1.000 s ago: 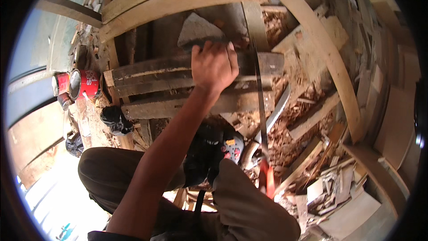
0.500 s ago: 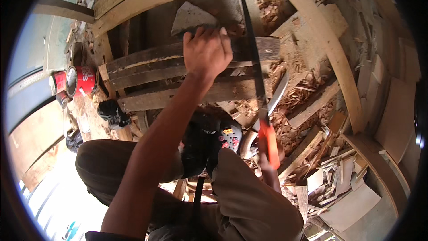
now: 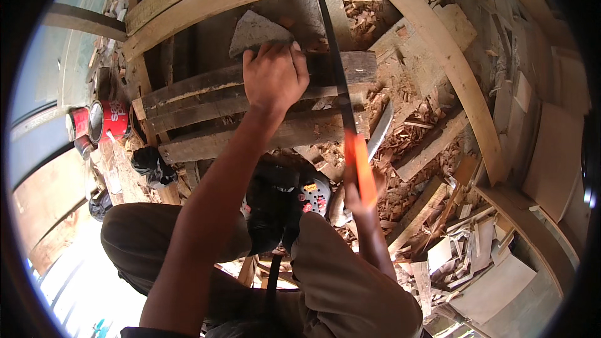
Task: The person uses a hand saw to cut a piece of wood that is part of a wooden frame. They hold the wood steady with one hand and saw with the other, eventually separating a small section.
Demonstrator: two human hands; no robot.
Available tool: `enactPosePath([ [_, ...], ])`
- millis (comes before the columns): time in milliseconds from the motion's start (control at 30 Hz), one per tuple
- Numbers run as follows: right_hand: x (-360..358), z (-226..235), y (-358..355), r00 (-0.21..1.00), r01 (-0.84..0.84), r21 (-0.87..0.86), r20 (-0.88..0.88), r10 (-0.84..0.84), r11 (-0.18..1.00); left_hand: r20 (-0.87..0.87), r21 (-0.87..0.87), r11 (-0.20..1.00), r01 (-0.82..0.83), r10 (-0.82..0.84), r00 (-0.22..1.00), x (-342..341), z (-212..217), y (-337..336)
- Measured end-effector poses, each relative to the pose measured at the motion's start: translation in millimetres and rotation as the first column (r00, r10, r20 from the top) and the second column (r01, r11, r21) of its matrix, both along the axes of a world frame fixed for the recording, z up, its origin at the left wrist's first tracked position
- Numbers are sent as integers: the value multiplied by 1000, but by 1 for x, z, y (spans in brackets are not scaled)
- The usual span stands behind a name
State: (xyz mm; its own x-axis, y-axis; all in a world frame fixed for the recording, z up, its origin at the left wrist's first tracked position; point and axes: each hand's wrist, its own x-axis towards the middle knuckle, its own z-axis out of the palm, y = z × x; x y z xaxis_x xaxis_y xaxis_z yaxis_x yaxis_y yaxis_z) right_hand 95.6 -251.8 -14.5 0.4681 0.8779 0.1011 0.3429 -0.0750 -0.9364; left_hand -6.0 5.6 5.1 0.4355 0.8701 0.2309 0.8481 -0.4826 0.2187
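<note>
My left hand point(image 3: 275, 78) is closed over a dark wooden plank point(image 3: 200, 82), its fingers curled round the far edge and their tips hidden. In my right hand point(image 3: 358, 197) is the orange handle of a handsaw point(image 3: 338, 69). The long dark blade points away from me and crosses the plank near its right end, to the right of my left hand. Whether the teeth are cutting into the wood cannot be made out. A grey stone-like slab point(image 3: 256, 32) lies just beyond my left hand.
Two more planks lie on my side of the held one, including a lower plank point(image 3: 250, 136). A curved blade point(image 3: 380, 130) lies right of the saw. Wood chips and offcuts point(image 3: 476, 247) cover the floor at right. Red cans point(image 3: 111, 120) stand at left, near a black bag point(image 3: 152, 164).
My right hand and the saw have moved away from me, the blade sliding forward across the plank. My left hand keeps its hold on the plank. The whole view has shifted slightly.
</note>
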Motion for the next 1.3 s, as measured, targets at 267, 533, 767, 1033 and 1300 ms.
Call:
enactPosePath([
  [267,-16,2,-65,987,119,-95,119,-108,988,-9,-17,999,49,-49,999,15,2,-1],
  [533,-8,5,21,994,-45,33,99,42,998,29,150,988,26,-30,999,-4,-8,2],
  [767,-13,6,-28,993,91,-198,90,-74,976,37,-12,999,47,-46,998,16,2,3],
  [1033,-17,9,-53,978,88,-336,210,-17,938,46,53,996,73,-76,996,14,-1,8],
  [1300,0,-6,-8,992,-102,65,79,97,993,10,46,999,-1,0,1000,-5,0,2],
])
